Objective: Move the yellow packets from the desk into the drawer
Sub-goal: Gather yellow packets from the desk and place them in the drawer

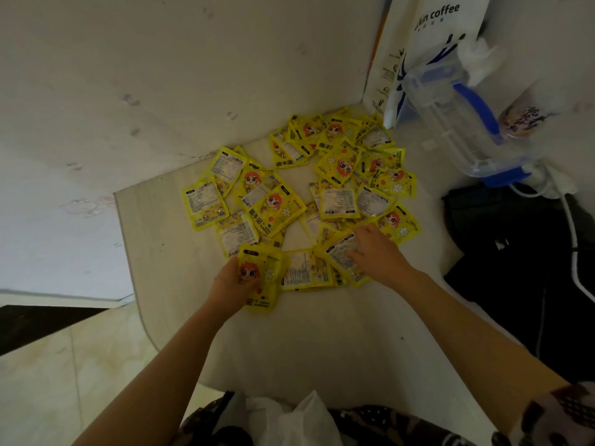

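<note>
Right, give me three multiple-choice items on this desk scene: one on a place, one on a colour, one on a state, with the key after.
1. Where does the clear plastic jug stand?
A. At the desk's far right, past the packets
B. On the floor at left
C. Between the two hands

2. What colour is the jug's handle?
A. Red
B. Blue
C. Green

3. What is the left hand doing?
A. Resting flat on bare desk
B. Hanging off the desk edge
C. Holding a yellow packet in its grip

Key: 1 A, it stands right of the yellow packets, beside the coffee bag. 2 B, the handle and base are blue. 3 C, the fingers close around the packet's near edge, while the right hand presses on another packet.
</note>
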Tool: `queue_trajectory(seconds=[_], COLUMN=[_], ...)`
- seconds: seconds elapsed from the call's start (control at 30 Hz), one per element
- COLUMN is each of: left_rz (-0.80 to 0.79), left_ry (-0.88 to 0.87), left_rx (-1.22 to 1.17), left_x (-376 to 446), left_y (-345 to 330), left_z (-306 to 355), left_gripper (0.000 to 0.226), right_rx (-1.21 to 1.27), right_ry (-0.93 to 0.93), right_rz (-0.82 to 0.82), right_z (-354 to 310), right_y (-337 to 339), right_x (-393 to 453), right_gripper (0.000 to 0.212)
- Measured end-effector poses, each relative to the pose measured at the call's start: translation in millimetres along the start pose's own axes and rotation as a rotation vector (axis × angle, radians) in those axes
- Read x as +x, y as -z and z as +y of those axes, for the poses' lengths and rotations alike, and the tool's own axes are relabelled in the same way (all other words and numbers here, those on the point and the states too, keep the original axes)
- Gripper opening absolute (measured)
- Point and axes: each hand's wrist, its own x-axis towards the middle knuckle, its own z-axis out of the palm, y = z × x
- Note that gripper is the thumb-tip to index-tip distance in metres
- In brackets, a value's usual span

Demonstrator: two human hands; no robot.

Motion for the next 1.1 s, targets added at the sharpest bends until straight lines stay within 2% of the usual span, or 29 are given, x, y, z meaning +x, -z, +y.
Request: queue_trajectory(seconds=[0.1,0.2,0.23,0.33,0.57,0.63,0.83,0.97,1.1], left_rz=[0.049,0.091,0.1,0.113,0.069,0.035,-0.062,-0.113,-0.167], left_ry=[0.076,0.12,0.125,0.139,0.143,0.135,0.096,0.06,0.044], left_rx=[-0.141,-0.243,-0.273,-0.346,-0.459,-0.471,-0.442,-0.4,-0.351], left_x=[-11.7,-22.3,-27.1,-40.5,-70.8,-77.1,-88.9,-101.9,-120.4], left_y=[-4.2,-9.5,-11.6,-18.9,-31.6,-30.8,-17.4,2.1,23.4], left_z=[-2.8,-9.5,-10.5,-14.1,-19.4,-22.3,-50.0,-77.0,-105.2], left_gripper=[0.024,0.02,0.021,0.021,0.023,0.025,0.022,0.022,0.016], right_rx=[0.117,0.276,0.346,0.495,0.672,0.71,0.792,0.832,0.935], right_ry=[-0.082,-0.117,-0.14,-0.195,-0.343,-0.399,-0.541,-0.61,-0.732], right_rz=[-0.024,0.04,0.067,0.113,0.228,0.238,0.316,0.41,0.503], right_z=[4.3,7.4,7.9,5.7,-2.9,-6.7,-30.9,-59.3,-89.6], right_y=[-4.1,-9.1,-10.1,-12.1,-33.6,-45.7,-91.7,-127.5,-166.4], right_x=[-10.9,-25.2,-30.5,-49.0,-103.6,-119.4,-162.8,-195.3,-231.6], right_gripper=[0.045,0.02,0.02,0.042,0.034,0.025,0.028,0.025,0.031])
